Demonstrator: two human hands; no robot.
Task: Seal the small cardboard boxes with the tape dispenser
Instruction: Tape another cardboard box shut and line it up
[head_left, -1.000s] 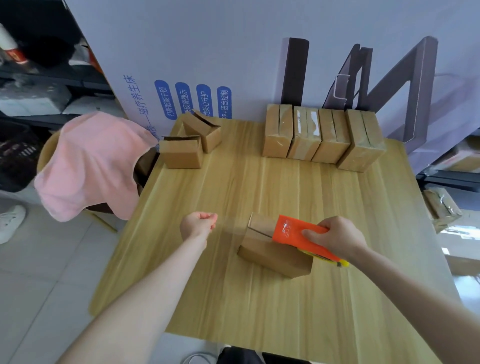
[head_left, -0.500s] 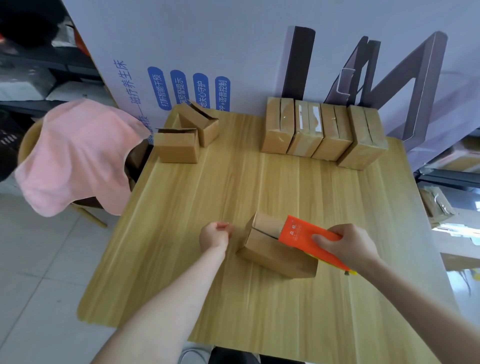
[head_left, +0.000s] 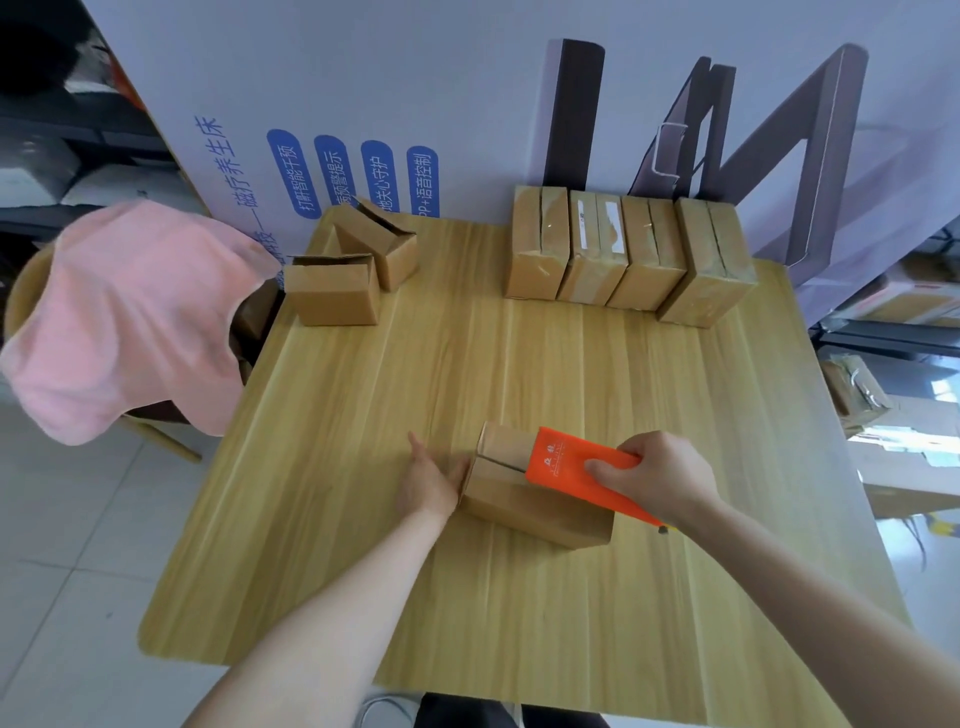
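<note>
Table (head_left: 363, 545): wooden top. The work box (head_left: 524, 506) lies on it near your edge, turned a little askew. All positions below are taken from that box.

Behind it, past the far table edge, stands a large white carton (head_left: 467, 93) with blue print. Far to its left a pink cloth (head_left: 130, 312) hangs over a chair, off the table. Behind and to its right, a row of four taped boxes (head_left: 623, 254) stands side by side, touching. Behind and to its left sit two unsealed boxes (head_left: 332, 291) with flaps up, which I judge to be work outstanding.

The work box itself has its top flaps folded down. The seam between them shows as a dark line and gapes slightly at the left end. The orange tape dispenser (head_left: 576, 467) lies over the right half of that top, nose toward the left end. Whether tape has caught the cardboard cannot be told.

Your right hand (head_left: 660, 478) is wrapped round the dispenser's rear. Your left hand (head_left: 431, 483) is flat, fingers straight, pressed against the box's left end — grasping nothing.

Recommendations, offered as judgement:
- Brace firmly with that left palm so the light box does not slide under the pull.
- Press the flaps level before drawing.
- Run the dispenser straight along the seam and carry the tape over both ends.
- Watch for the box skewing — and for the flap gap trapping a wrinkle.
</note>
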